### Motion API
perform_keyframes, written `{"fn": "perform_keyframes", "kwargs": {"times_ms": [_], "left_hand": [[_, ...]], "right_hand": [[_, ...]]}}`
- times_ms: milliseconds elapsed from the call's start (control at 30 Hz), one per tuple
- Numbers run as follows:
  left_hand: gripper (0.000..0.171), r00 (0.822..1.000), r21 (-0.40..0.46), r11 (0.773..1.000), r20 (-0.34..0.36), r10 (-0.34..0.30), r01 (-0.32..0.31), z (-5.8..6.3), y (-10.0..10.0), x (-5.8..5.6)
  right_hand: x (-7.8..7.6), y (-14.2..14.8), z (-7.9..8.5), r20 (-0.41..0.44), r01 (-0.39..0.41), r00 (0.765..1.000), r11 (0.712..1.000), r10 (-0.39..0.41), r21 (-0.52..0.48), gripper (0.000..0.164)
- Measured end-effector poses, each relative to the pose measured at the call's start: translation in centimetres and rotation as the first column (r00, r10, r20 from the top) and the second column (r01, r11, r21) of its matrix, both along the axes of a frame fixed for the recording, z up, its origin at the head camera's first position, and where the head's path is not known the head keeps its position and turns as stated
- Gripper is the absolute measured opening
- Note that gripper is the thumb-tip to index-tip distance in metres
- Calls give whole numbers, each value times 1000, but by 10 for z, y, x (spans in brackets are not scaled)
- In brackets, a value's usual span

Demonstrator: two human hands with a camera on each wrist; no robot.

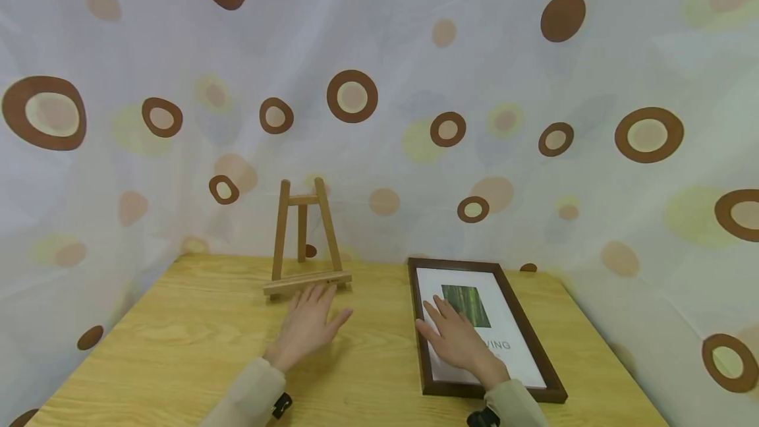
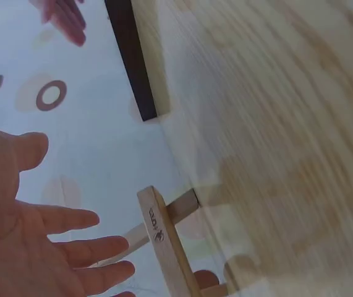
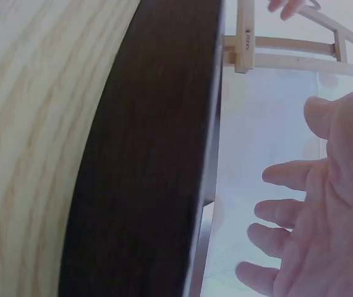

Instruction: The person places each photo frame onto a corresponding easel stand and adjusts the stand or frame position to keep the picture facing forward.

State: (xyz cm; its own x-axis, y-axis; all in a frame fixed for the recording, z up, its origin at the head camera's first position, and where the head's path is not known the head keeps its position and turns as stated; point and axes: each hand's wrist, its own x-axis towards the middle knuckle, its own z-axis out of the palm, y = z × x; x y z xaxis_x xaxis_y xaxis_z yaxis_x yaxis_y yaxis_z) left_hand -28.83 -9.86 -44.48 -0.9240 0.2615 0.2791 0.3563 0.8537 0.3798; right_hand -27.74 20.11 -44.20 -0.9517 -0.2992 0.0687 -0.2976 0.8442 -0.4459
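Observation:
A small wooden easel [image 1: 308, 278] stands upright at the back of the table, left of the middle. My left hand [image 1: 308, 325] is held just in front of its ledge, fingers spread and nothing in them; the left wrist view shows the fingers apart from the easel [image 2: 167, 238]. On the right lies a dark brown picture frame [image 1: 418, 321], face up, with a white mat and a green forest picture [image 1: 468, 305]. Over the frame hovers my right hand [image 1: 459, 341], its fingers spread and holding nothing. In the right wrist view the hand [image 3: 331, 204] is above the frame's dark edge [image 3: 145, 154].
Both things are on a light wood-grain table [image 1: 178, 341]. A pale curtain [image 1: 391, 31] with brown and yellow dots hangs behind the table and along its sides. A black strap [image 1: 283, 406] circles the left wrist, and another strap [image 1: 483, 418] the right.

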Motion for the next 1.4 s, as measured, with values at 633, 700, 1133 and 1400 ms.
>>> {"fn": "perform_keyframes", "kwargs": {"times_ms": [633, 700, 1133, 1400], "left_hand": [[72, 925, 527, 849, 299, -237, 47, -3, 39, -1], [70, 909, 573, 819, 322, -264, 35, -4, 42, 0], [61, 862, 687, 727, 378, -338, -16, -13, 64, 2], [56, 771, 800, 594, 431, -469, -86, -20, 79, 0]], "right_hand": [[-4, 51, -1, 183, 117, 982, 927, -54, -356, 42], [-4, 60, -1, 247, 122, 969, 897, -14, -426, 44], [-9, 104, -11, 442, 270, 896, 733, 47, -624, 53], [-7, 129, -6, 488, 306, 867, 663, 103, -684, 59]]}}
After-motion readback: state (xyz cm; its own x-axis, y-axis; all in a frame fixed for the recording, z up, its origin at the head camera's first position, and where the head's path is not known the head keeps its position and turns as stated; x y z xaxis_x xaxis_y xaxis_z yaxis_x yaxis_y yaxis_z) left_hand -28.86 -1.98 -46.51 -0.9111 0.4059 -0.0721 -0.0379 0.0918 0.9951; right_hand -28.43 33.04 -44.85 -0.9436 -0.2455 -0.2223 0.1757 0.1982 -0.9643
